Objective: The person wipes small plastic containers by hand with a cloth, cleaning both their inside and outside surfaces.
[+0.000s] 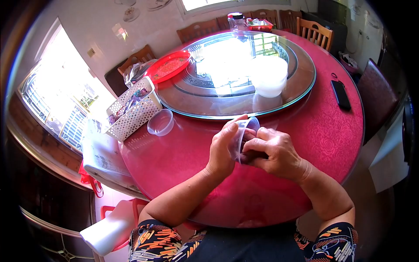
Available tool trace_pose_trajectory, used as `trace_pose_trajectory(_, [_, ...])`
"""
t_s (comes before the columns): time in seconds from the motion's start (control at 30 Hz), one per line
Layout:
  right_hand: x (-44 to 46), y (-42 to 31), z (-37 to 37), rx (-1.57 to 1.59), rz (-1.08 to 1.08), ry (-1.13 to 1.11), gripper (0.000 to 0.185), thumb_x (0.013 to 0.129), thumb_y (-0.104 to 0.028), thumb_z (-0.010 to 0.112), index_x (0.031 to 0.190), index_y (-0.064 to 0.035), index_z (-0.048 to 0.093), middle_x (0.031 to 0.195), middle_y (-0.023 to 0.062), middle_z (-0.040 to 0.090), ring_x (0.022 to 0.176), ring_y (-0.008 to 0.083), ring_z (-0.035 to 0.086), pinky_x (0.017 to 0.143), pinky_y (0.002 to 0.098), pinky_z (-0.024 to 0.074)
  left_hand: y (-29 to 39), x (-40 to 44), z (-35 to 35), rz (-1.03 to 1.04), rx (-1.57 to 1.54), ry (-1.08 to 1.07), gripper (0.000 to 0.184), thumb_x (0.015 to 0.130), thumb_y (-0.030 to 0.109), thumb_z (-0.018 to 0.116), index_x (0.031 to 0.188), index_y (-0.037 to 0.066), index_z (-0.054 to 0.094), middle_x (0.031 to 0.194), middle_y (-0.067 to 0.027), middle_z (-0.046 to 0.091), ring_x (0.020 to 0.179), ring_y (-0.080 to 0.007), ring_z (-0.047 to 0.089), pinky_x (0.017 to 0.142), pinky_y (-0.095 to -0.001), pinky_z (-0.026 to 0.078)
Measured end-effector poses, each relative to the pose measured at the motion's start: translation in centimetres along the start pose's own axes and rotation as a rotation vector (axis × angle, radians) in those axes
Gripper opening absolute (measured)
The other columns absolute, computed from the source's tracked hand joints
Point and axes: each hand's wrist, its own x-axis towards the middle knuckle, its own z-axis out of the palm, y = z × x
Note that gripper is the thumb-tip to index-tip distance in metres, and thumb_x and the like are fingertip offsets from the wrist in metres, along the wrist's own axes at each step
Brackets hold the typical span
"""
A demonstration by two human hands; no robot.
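Observation:
My left hand [223, 146] is closed around the side of a clear round plastic tub [236, 142], which is tilted on its side above the near part of the table. My right hand [273, 150] is at the tub's right side, fingers curled in against its rim. Whether there is a second tub nested in it, I cannot tell. Another clear plastic tub [160, 123] sits upright on the table to the left. Beyond my hands, a whitish stack of round tubs [269, 77] stands on the glass turntable [227, 112].
A white perforated basket [136, 114] with small wrapped items is at the table's left edge. Beside it, a red tray [169, 67] rests on the turntable. A black phone [340, 94] lies on the red table [323, 131] at right. Jars [237, 22] and wooden chairs [315, 32] are at the back.

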Motion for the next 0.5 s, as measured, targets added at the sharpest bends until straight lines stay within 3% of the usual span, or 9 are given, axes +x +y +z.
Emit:
trace_pose_trajectory(0.07, [-0.1,0.0,0.1,-0.017,-0.038,0.055,0.030,0.065,-0.008,0.079,0.093,-0.0106,0.070,0.097,0.0131,0.066,0.090,0.0330,0.066,0.081,0.0447,0.0533,0.1,0.0,0.8,-0.075,-0.120,0.081,0.055,0.100,0.044,0.050,0.133,0.001,0.055,0.098,-0.0131,0.070,0.084,-0.0207,0.067,0.073,-0.0316,0.054])
trace_pose_trajectory(0.17, [0.2,0.5,0.7,0.021,-0.211,0.161,0.028,0.065,-0.006,0.078,0.092,-0.0093,0.069,0.099,0.0132,0.065,0.091,0.0337,0.065,0.081,0.0465,0.0530,0.5,-0.3,0.3,-0.188,-0.118,0.023,0.056,0.099,0.051,0.049,0.126,0.003,0.060,0.094,-0.0119,0.070,0.079,-0.0209,0.067,0.067,-0.0315,0.053])
trace_pose_trajectory(0.3, [0.2,0.3,0.5,-0.046,-0.302,0.156,0.026,0.068,-0.004,0.076,0.092,-0.0091,0.070,0.097,0.0153,0.061,0.091,0.0341,0.065,0.079,0.0468,0.0538,0.4,-0.2,-0.2,-0.227,-0.189,-0.105,0.055,0.099,0.054,0.048,0.120,0.005,0.063,0.096,-0.0106,0.071,0.081,-0.0208,0.068,0.068,-0.0328,0.054])
trace_pose_trajectory(0.4, [0.2,0.3,1.2,-0.179,-0.315,0.301,0.024,0.072,-0.005,0.073,0.095,-0.0097,0.072,0.096,0.0166,0.060,0.088,0.0341,0.065,0.076,0.0461,0.0545,0.7,-0.6,1.9,-0.238,-0.264,0.053,0.053,0.101,0.052,0.047,0.118,0.005,0.065,0.103,-0.0094,0.071,0.088,-0.0210,0.069,0.075,-0.0348,0.055])
trace_pose_trajectory(0.5, [0.0,-0.2,1.4,-0.306,-0.211,0.326,0.024,0.077,-0.007,0.070,0.100,-0.0096,0.073,0.095,0.0169,0.061,0.084,0.0331,0.065,0.074,0.0456,0.0551,-0.3,-0.9,0.8,-0.285,-0.260,0.008,0.055,0.102,0.054,0.045,0.126,0.007,0.063,0.108,-0.0094,0.072,0.099,-0.0238,0.070,0.089,-0.0394,0.057])
